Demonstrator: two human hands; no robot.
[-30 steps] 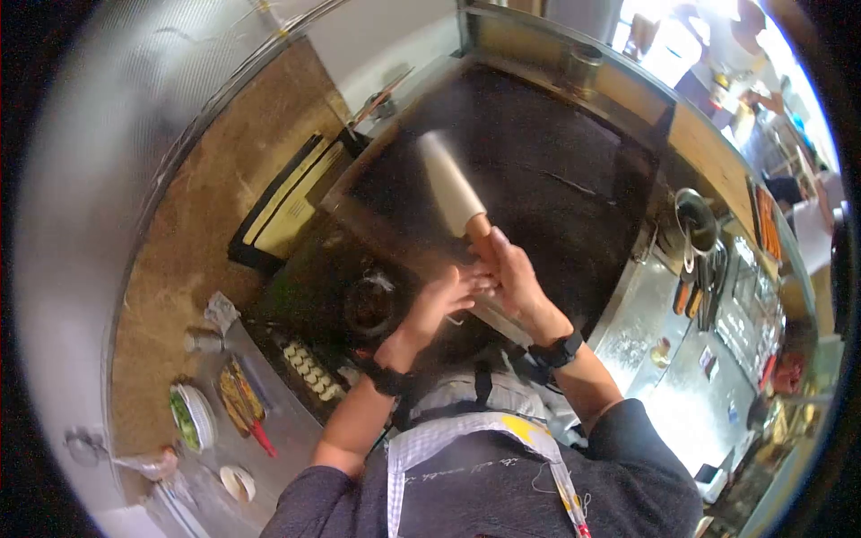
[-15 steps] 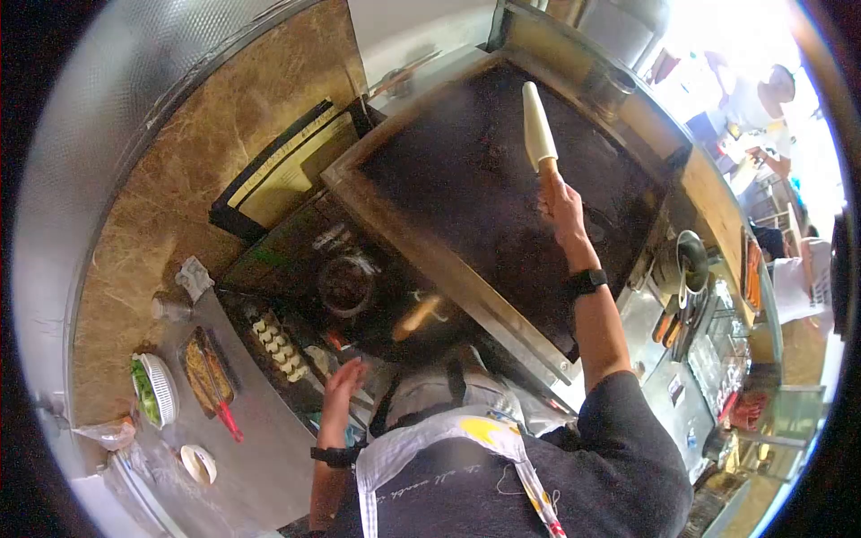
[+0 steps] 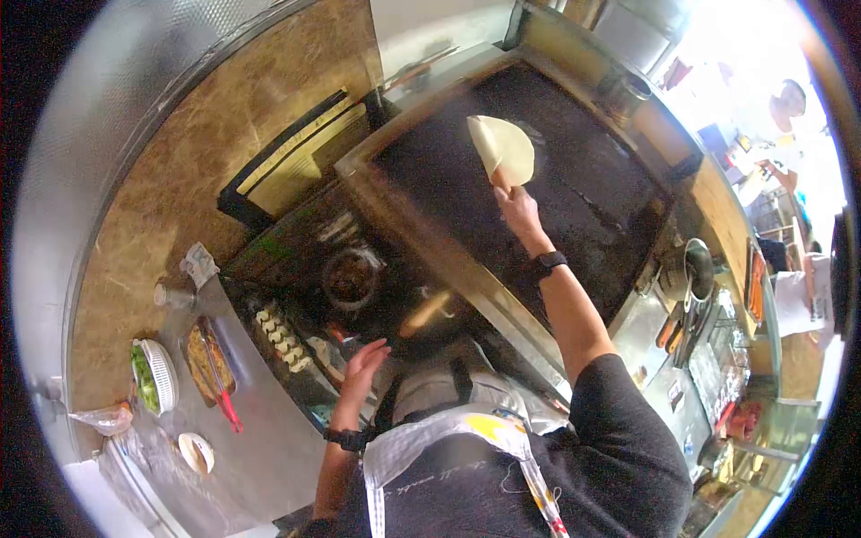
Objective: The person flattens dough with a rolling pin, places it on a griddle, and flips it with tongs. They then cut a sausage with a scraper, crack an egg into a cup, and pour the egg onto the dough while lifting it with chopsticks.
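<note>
My right hand [image 3: 519, 212] is over the dark griddle [image 3: 448, 170], closed on the end of a wooden rolling pin [image 3: 502, 177]. A thin, pale round of dough [image 3: 510, 148] hangs from the pin, partly wrapped around it and partly spread out to its right, low over the griddle; whether it touches the surface is hard to tell. My left hand [image 3: 363, 366] is near my apron, fingers apart and holding nothing. Just beyond it a blurred wooden piece [image 3: 425, 313] lies on the dark lower surface, near a round pot [image 3: 352, 279].
At left are a white basket of greens [image 3: 154, 377], a filling tray with red-handled tongs [image 3: 210, 363] and a row of dumplings [image 3: 283, 342]. Pots [image 3: 689, 269] and orange-handled tools [image 3: 668, 332] stand at right. A person [image 3: 778, 112] is at the far upper right.
The right hand has gone out over the griddle, then left, and the dough has partly unrolled from the pin. The left hand has parted from it and drawn back toward the body.
</note>
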